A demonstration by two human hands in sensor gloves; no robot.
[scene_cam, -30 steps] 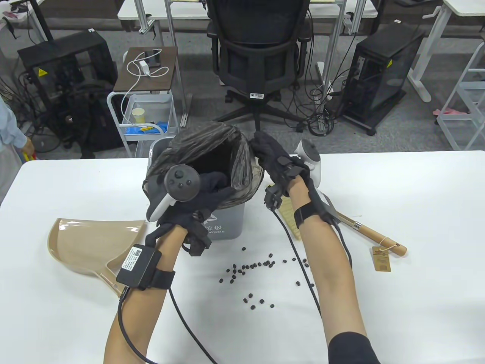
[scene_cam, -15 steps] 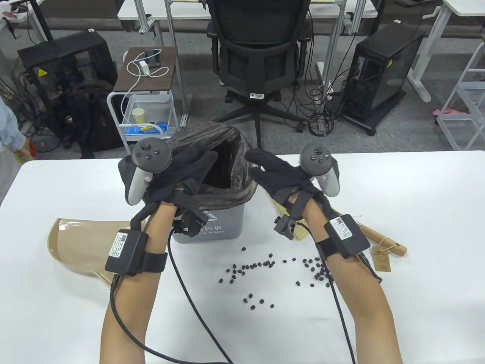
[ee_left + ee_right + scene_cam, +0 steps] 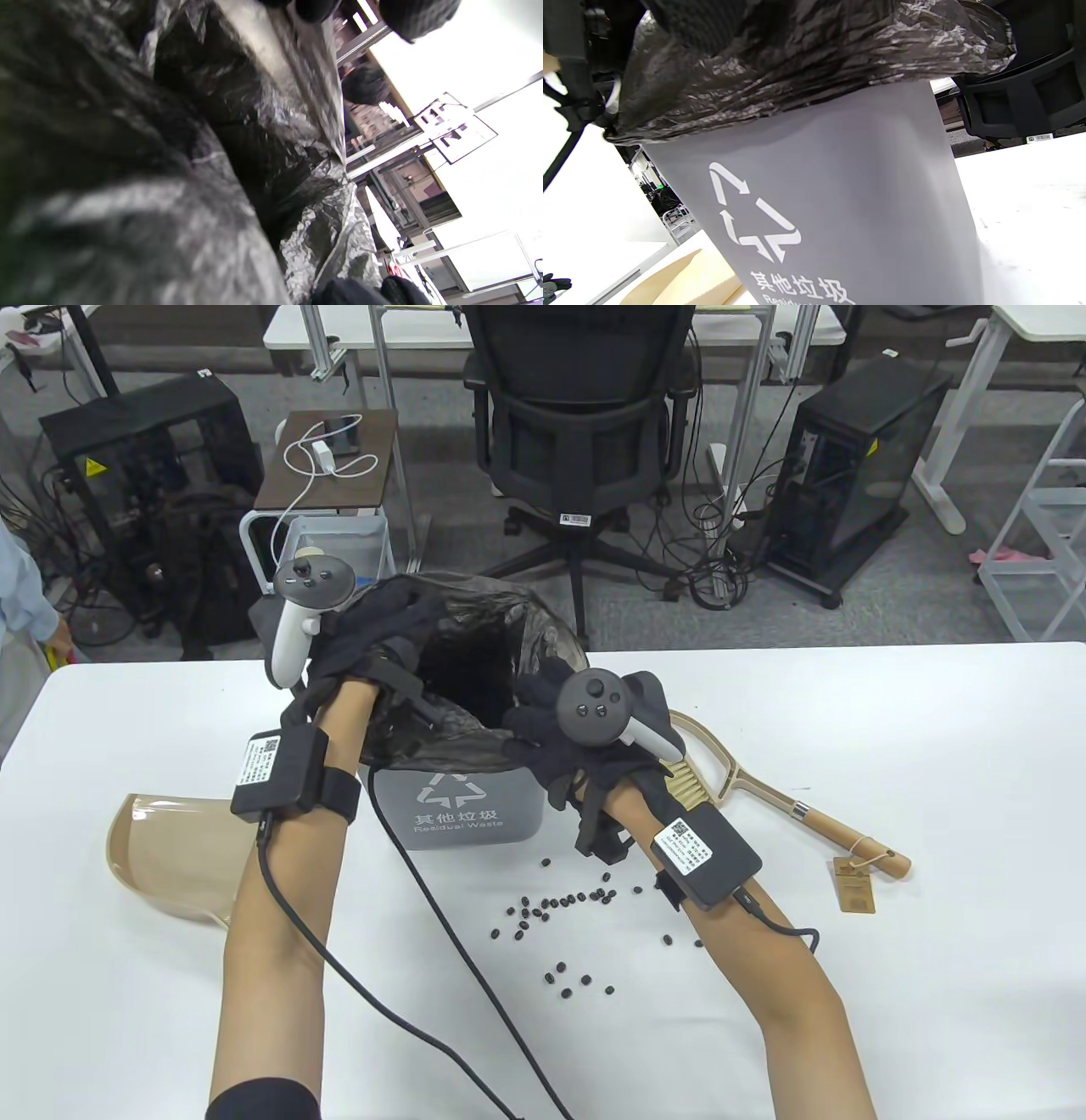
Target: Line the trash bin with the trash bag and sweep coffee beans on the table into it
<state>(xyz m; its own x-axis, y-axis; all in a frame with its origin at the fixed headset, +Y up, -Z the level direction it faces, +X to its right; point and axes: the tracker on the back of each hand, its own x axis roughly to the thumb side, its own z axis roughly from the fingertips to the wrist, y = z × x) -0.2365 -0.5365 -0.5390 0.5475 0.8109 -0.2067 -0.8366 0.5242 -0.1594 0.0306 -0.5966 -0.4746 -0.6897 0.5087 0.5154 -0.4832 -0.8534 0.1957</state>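
Note:
A grey trash bin (image 3: 458,810) stands on the white table, with a black trash bag (image 3: 543,632) draped over its rim. My left hand (image 3: 386,645) grips the bag at the far left rim; the left wrist view is filled with crumpled bag (image 3: 254,127) and shows my fingertips (image 3: 415,17) at its top. At the front right rim my right hand (image 3: 530,721) holds the bag's edge. In the right wrist view the bag (image 3: 806,63) hangs folded over the bin (image 3: 840,169). Several coffee beans (image 3: 560,899) lie scattered in front of the bin.
A beige dustpan (image 3: 161,848) lies left of the bin, partly under my left forearm. A wood-handled brush (image 3: 764,793) with a paper tag (image 3: 853,886) lies to the right. Beyond the table's far edge stand an office chair (image 3: 585,432) and a small cart (image 3: 335,534).
My left hand moved from the bin's near rim to its far left rim. My right hand swung from the right side onto the front right rim. The bin's printed label now shows.

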